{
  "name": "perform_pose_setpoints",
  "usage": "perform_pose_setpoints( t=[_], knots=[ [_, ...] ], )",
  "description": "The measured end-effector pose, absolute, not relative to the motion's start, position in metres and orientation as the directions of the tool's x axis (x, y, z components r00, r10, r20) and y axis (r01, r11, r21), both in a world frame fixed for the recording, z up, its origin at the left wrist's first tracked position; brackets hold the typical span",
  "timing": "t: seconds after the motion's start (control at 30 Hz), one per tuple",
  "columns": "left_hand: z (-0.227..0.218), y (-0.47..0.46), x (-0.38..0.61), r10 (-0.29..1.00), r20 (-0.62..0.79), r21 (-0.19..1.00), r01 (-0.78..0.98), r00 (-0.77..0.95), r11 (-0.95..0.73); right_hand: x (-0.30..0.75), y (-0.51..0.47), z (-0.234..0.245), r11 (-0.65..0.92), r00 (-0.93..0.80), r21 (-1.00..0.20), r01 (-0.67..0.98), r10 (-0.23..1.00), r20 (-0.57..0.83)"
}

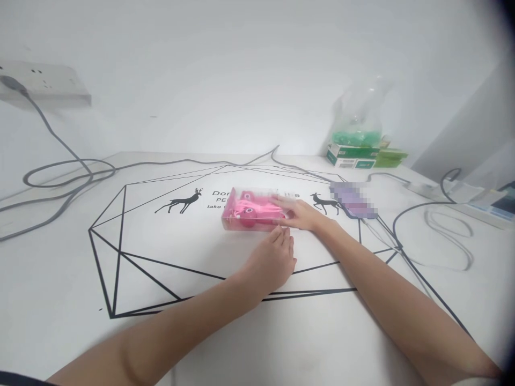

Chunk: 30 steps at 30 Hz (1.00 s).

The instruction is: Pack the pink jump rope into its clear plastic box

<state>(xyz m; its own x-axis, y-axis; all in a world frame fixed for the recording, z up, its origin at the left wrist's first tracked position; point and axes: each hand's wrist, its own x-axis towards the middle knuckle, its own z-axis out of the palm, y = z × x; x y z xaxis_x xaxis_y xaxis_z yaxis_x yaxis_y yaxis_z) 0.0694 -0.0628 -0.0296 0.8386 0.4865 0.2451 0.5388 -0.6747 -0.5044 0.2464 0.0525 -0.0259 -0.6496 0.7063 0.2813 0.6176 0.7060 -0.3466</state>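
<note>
A clear plastic box [229, 214] with pink edges lies on the white table mat, its pink items with round cartoon eyes [251, 208] showing through. My right hand [301, 213] grips its right end, fingers over the top and thumb along the near side. Just in front, my left hand [270, 262] is closed, fingers bent and pinched together at the box's near right corner. What lies between those left fingertips is hidden by the hand. The box's right end is partly covered by my right fingers.
The mat carries black lines, lettering and deer [182, 201]. A blurred purple device [354, 200] lies to the right. Farther back are green-and-white boxes [350, 156] under a clear bag [358, 112]. Grey cables [185, 161] run along the back and left from a wall socket [48, 80].
</note>
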Motion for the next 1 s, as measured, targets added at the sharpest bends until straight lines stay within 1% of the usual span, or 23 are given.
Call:
perform_pose_setpoints(
  t=[0.1,0.17,0.27,0.37,0.53,0.7,0.87,1.0],
  knots=[
    [-0.034,-0.066,0.075,0.554,0.233,-0.472,0.591,0.799,-0.654,0.245,0.05,-0.022,0.715,-0.674,-0.222,0.663,0.699,0.24],
    [-0.036,-0.067,0.078,0.572,0.237,-0.444,0.611,0.785,-0.655,0.244,0.049,-0.02,0.723,-0.687,-0.139,0.676,0.687,0.237],
    [-0.037,-0.065,0.079,0.569,0.254,-0.382,0.622,0.782,-0.684,0.243,0.048,-0.017,0.711,-0.681,-0.079,0.699,0.695,0.231],
    [-0.041,-0.061,0.079,0.559,0.279,-0.319,0.625,0.781,-0.713,0.241,0.047,-0.014,0.694,-0.67,-0.085,0.715,0.716,0.196],
    [-0.047,-0.056,0.076,0.514,0.333,-0.275,0.602,0.791,-0.75,0.236,0.045,-0.011,0.674,-0.657,-0.142,0.725,0.739,0.151],
    [-0.044,-0.055,0.073,0.509,0.367,-0.15,0.59,0.778,-0.794,0.233,0.048,-0.014,0.683,-0.662,-0.172,0.71,0.73,0.169],
    [-0.038,-0.055,0.072,0.541,0.337,-0.013,0.579,0.77,-0.815,0.23,0.051,-0.017,0.674,-0.652,-0.206,0.71,0.739,0.17],
    [-0.037,-0.055,0.072,0.551,0.321,0.04,0.571,0.77,-0.82,0.228,0.051,-0.02,0.671,-0.656,-0.245,0.7,0.739,0.151]
  ],
)
